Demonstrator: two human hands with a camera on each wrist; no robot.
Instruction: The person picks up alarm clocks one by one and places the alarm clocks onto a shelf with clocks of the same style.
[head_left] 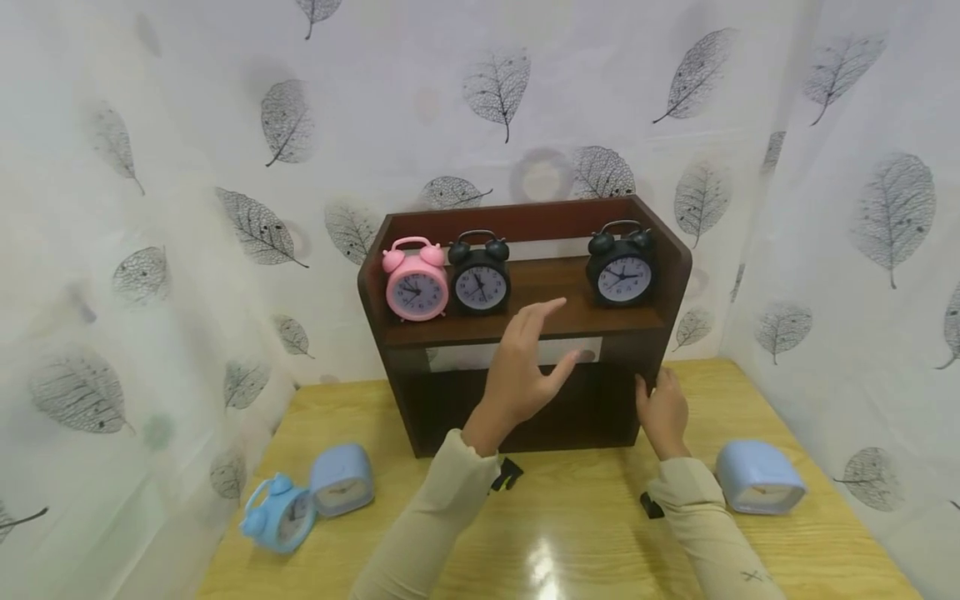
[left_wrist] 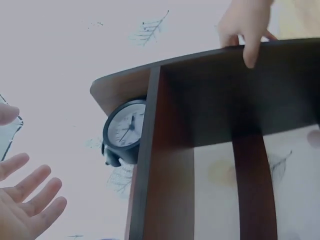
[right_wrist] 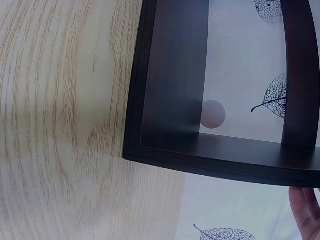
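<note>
A dark brown two-tier wooden shelf (head_left: 671, 292) stands on the table. My right hand (head_left: 663, 412) grips the front edge of its right side panel, thumb on the inner face and fingers outside. In front of the shelf, my left hand (head_left: 521, 375) is raised with fingers extended and thumb apart, holding nothing. On the upper tier a pink alarm clock (head_left: 417, 287) and a black alarm clock (head_left: 481, 283) stand side by side at the left. Another black alarm clock (head_left: 622, 271) is at the right end; the left wrist view shows one partly hidden by the shelf board.
On the wood-grain table (head_left: 570, 533), a light blue twin-bell clock (head_left: 279, 512) and a blue-grey square clock (head_left: 341, 479) sit at the left. A second square clock (head_left: 759, 475) is at the right, beside my right forearm. Leaf-patterned curtains (head_left: 405, 108) surround the table.
</note>
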